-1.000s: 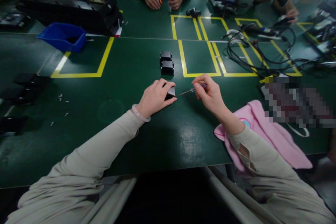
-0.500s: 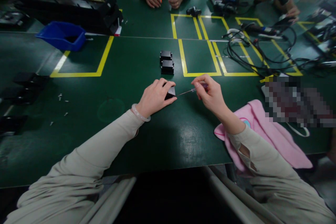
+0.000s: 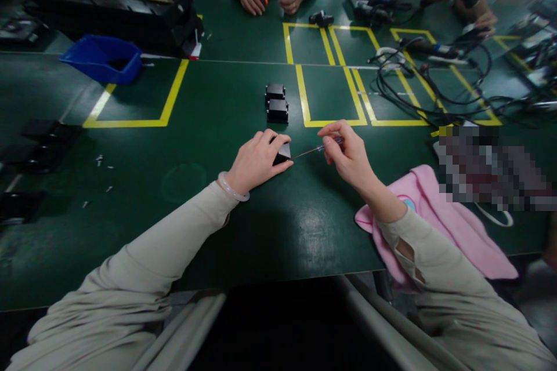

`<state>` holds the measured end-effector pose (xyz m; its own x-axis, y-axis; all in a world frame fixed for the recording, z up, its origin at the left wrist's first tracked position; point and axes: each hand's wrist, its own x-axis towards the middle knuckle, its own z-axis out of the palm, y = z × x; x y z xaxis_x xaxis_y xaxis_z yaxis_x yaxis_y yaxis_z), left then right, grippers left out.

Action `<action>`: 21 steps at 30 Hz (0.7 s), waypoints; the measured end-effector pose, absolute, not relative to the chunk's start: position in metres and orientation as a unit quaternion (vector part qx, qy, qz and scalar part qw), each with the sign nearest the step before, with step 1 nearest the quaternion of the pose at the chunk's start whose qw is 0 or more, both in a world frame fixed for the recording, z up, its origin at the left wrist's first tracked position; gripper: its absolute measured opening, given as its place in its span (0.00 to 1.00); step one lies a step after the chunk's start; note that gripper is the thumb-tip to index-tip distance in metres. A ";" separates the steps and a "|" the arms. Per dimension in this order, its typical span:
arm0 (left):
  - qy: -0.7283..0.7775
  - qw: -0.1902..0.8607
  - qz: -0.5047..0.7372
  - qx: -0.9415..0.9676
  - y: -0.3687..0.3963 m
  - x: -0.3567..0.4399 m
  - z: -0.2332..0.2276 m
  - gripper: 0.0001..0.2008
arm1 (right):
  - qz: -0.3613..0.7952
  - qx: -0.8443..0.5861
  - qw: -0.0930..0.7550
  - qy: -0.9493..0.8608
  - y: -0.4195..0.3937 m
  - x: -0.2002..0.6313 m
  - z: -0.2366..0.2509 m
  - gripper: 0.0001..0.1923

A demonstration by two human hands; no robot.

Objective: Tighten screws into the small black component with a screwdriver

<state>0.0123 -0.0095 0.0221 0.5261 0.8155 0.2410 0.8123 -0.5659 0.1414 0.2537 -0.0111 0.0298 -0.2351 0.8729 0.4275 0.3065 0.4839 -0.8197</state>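
Presently, left hand (image 3: 260, 157) grips a block (image 3: 284, 152) on the surface (image 3: 278, 226); right hand (image 3: 343, 151) grasps a screwdriver (image 3: 324, 146), tip at the block's right edge.

Left hand (image 3: 259, 156) on black box (image 3: 284, 152), screwdriver (image 3: 320, 148) in right hand (image 3: 348, 153)

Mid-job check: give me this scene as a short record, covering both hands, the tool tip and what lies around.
Left hand: grips black block
Right hand: holds screwdriver
Tool tip: at the block's right side; contact too fine to tell
Beyond left hand: two similar blocks, one behind the other
Left: scattered screws
Far left: blue bin
Beside right forearm: pink cloth
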 end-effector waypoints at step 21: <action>0.468 0.007 0.143 0.872 -0.010 0.013 0.023 0.22 | 0.304 -0.409 0.473 -0.719 -0.011 0.253 0.026 0.16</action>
